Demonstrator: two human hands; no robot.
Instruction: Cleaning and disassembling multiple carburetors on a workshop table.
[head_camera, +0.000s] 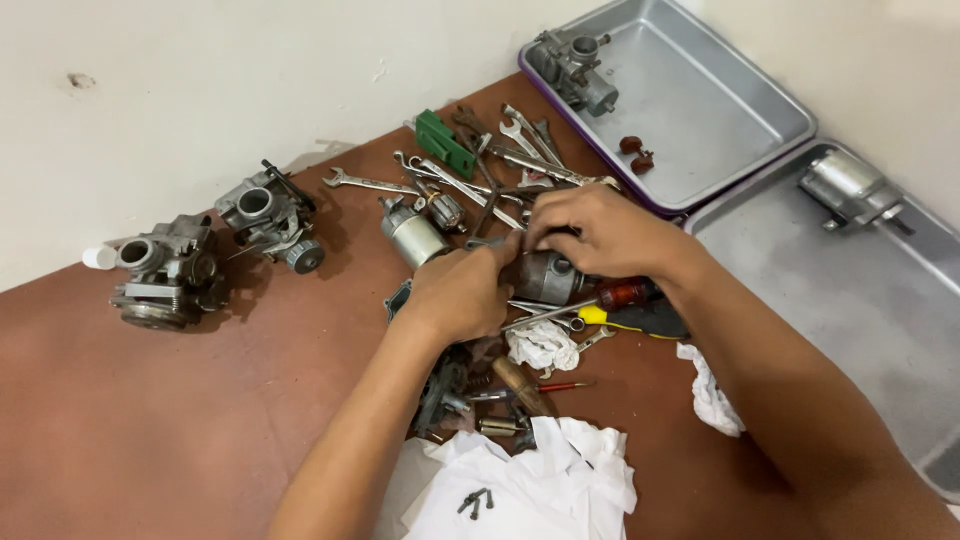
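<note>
Fingers (505, 245) of the left hand (462, 292) are curled in tight, thumb and forefinger pinched at the near end of a small dark cylindrical motor body (548, 275), which sits between both hands just above the floor, right in the middle of the parts pile. Looks like that hand is there to steady it.

Going left to right: two carburetors, one (160, 275) by a white cap and another (268, 218) just beside it, are parked near the wall, well apart from the hands, probably set aside so they don't mix with the loose stuff. Then a grey cylindrical part (412, 235) next to a fan of wrenches (470, 180) and a green block (443, 142), all within easy reach. Left forearm comes up from the bottom edge, wrist bent slightly inward.

Right hand (600, 228) is draped over the top of the motor body, fingers bent down onto it; can't tell exactly what the tips are gripping. A red-handled screwdriver (625, 293) lies just beside it. White rags (540, 485) below hold a few dark screws (476, 501), I'd guess so they don't roll off. Far right, two metal trays (720, 110) hold another carburetor (575, 65) and a silver part (848, 188).
</note>
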